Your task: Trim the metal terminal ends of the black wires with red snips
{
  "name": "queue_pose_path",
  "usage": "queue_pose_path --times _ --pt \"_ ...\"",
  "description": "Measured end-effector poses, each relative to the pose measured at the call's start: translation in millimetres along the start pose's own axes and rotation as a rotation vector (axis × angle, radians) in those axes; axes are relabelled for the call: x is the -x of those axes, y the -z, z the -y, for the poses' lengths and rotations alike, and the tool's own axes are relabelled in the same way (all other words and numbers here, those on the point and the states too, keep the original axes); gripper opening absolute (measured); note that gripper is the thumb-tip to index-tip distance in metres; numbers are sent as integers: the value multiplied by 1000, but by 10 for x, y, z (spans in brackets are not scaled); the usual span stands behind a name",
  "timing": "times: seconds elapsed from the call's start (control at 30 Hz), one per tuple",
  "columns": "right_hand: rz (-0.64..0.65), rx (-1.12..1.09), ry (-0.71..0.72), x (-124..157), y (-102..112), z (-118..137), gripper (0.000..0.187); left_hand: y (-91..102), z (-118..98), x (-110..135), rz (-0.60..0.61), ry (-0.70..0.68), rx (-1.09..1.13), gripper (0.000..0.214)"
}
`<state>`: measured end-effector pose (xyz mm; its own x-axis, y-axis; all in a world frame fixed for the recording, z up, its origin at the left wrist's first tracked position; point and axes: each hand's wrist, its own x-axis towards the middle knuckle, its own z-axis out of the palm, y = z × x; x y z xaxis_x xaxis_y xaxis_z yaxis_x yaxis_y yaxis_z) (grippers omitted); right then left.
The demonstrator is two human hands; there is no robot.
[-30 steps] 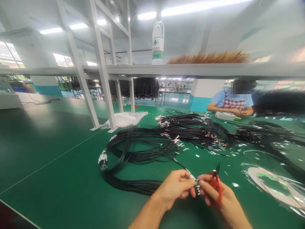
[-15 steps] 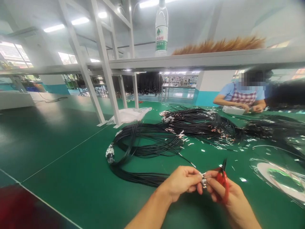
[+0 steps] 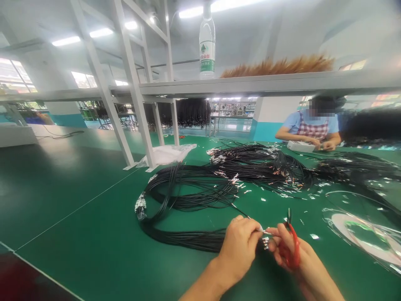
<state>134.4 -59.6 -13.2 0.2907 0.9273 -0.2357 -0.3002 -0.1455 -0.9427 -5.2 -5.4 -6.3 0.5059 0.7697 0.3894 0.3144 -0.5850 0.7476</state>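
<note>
My left hand (image 3: 239, 246) is closed in a pinch on the end of a thin black wire (image 3: 240, 211) that runs back to a coil of black wires (image 3: 184, 196) on the green table (image 3: 78, 217). My right hand (image 3: 290, 251) faces it, fingers curled, holding red-handled snips (image 3: 293, 244) with the dark tips pointing up. Its fingertips also pinch a small metal terminal (image 3: 266, 240) at the wire's end. The two hands touch at the fingertips, low in the picture.
More black wire bundles (image 3: 266, 165) with shiny terminals and scattered metal scraps lie behind. A clear bag with a reel (image 3: 363, 238) sits at right. A white frame post (image 3: 134, 96) carries a shelf with a water bottle (image 3: 207, 42). A person (image 3: 311, 127) works across the table.
My hands stay pinched together on the wire end and have drifted slightly left in the picture. The view has tilted a little. The wire piles have not moved.
</note>
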Motion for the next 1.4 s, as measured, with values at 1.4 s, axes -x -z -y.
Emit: queue_pose_path --times 1.4 --pt "7 93 170 -107 13 -62 48 29 8 -60 139 413 610 22"
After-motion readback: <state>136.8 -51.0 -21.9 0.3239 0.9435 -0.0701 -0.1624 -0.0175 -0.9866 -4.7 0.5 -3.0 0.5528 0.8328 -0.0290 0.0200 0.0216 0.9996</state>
